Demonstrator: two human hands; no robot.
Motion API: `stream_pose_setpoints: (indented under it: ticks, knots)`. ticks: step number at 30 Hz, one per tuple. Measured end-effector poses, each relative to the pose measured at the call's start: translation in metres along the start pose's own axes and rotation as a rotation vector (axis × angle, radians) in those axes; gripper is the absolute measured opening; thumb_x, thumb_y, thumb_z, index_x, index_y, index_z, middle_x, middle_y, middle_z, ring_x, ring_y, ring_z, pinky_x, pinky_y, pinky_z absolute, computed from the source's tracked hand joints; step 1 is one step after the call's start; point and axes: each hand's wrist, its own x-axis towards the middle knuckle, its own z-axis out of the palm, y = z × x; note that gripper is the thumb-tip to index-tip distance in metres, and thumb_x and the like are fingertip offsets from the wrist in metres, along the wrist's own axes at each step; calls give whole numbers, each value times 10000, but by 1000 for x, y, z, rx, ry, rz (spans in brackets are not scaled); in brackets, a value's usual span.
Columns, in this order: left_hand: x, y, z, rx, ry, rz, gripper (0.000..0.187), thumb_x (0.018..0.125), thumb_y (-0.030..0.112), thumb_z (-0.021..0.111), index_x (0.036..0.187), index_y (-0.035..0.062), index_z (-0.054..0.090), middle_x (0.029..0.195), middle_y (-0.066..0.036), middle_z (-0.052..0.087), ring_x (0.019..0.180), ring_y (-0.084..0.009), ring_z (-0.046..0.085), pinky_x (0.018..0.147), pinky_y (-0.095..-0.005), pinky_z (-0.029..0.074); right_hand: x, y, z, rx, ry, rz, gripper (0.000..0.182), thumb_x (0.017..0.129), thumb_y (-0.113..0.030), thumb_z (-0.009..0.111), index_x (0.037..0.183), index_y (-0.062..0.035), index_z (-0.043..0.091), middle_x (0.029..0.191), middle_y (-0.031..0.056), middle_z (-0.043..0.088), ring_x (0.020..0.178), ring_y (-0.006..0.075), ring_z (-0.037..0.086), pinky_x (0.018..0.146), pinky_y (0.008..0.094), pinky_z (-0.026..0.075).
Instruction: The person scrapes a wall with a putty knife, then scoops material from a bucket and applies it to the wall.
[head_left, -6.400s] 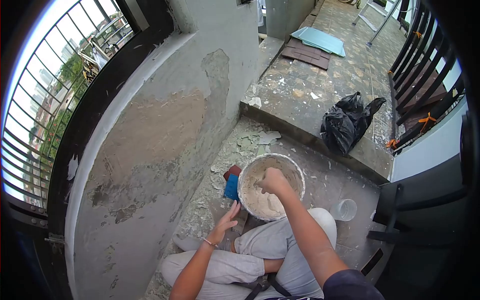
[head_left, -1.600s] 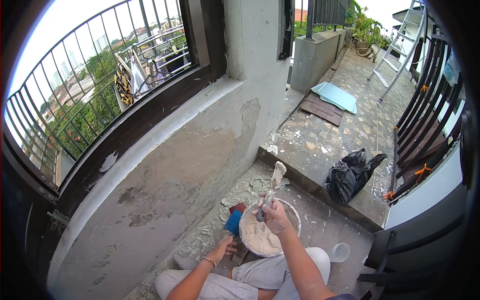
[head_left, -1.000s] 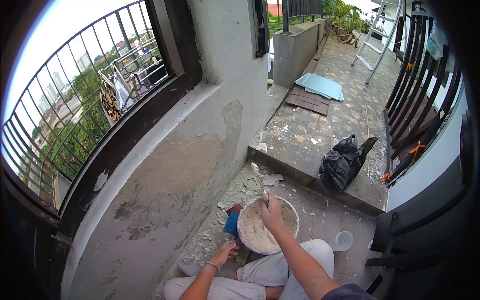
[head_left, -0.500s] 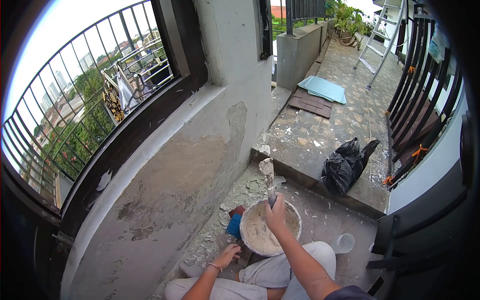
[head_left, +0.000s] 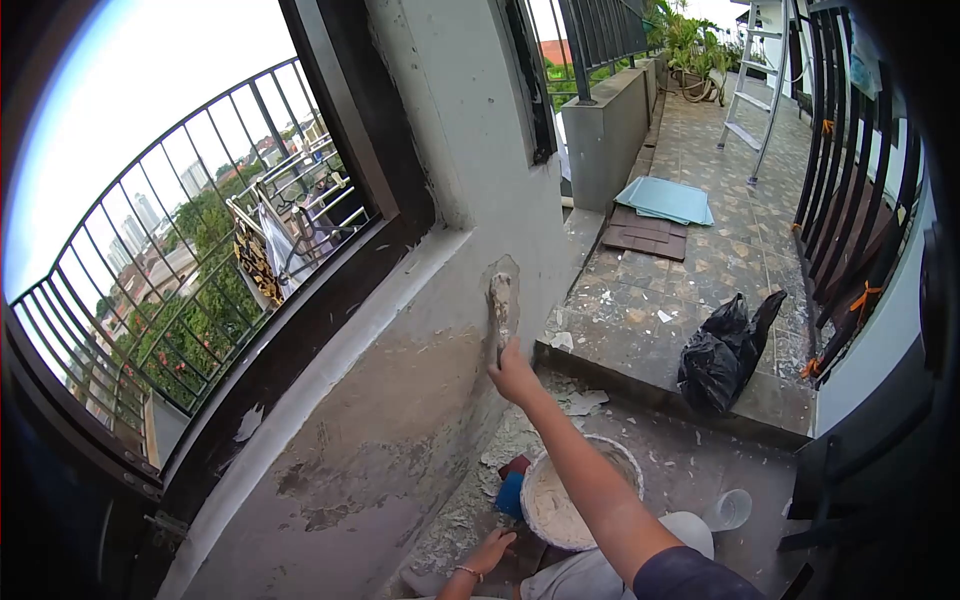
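My right hand (head_left: 513, 374) is closed around the handle of a putty knife (head_left: 502, 305). Its blade is coated with pale plaster and is up against the bare patch on the wall (head_left: 420, 365), though exact contact is hard to judge. Low in the view, my left hand (head_left: 492, 550) rests near my leg with fingers loosely extended and nothing in them. Between my forearms stands a round bucket (head_left: 556, 510) of cream-coloured plaster, partly hidden by my right arm. A blue block (head_left: 509, 495) and a dark red piece (head_left: 515, 466) lie against its left side.
A clear plastic cup (head_left: 729, 510) is right of the bucket. Flakes of debris litter the floor along the wall. On the raised tiled step sit a black plastic bag (head_left: 725, 355), brown tiles (head_left: 645, 236) and light blue sheets (head_left: 665, 200). A ladder (head_left: 757, 100) stands farther back.
My right hand has carried the putty knife from above the bucket leftward and up to the wall. The view has shifted, and my left hand stays low beside the bucket.
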Motion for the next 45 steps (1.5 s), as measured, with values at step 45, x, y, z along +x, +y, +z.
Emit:
stream_pose_setpoints:
  ticks: [45]
  knots:
    - [19,-15,0,362,37,76,569,874,402,531,1142,-100,523,1100,-264,588,1040,-339,572,888,-359,427,44,36,-15,-276,-213,-202,739,794,-127,544,1229,274,99,902,379,557,892,452,589,791,450,473]
